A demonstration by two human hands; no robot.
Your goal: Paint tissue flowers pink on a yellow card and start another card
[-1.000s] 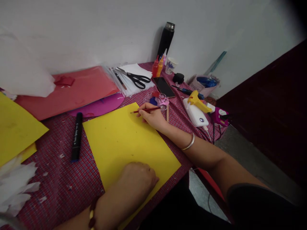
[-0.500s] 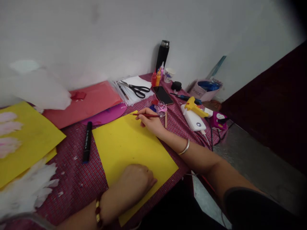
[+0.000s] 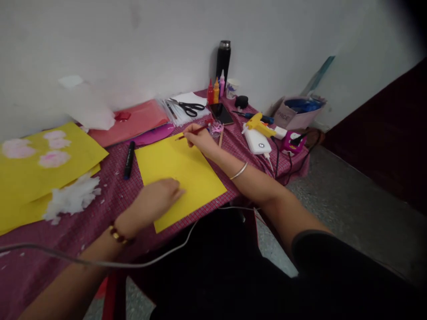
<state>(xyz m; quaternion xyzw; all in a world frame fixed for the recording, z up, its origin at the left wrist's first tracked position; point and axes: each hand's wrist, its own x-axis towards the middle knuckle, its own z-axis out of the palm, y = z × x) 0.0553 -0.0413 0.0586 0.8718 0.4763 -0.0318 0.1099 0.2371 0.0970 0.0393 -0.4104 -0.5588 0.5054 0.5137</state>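
A plain yellow sheet [image 3: 187, 169] lies on the checked tablecloth in front of me. Over its far right edge, my right hand [image 3: 200, 138] is closed around a dark red pencil [image 3: 182, 137], whose tip points left above the sheet's far edge. My left hand [image 3: 158, 198] rests over the sheet's near left part, slightly blurred, its fingers curled and partly hidden from view; nothing shows in it. Left of the sheet lies a black marker [image 3: 129, 160].
Yellow sheets with pink puffs [image 3: 83, 142] and white scraps [image 3: 75, 195] lie left. Behind are red folders [image 3: 140, 120], scissors [image 3: 189, 107], paint bottles and a black flask [image 3: 223, 60]. A yellow glue gun [image 3: 258, 125] rests on a white power bank [image 3: 256, 141]. A cable crosses in front.
The view has shifted, showing more of the floor and my lap. My left hand has moved left across the yellow sheet. My right hand still holds the pencil near the far edge.
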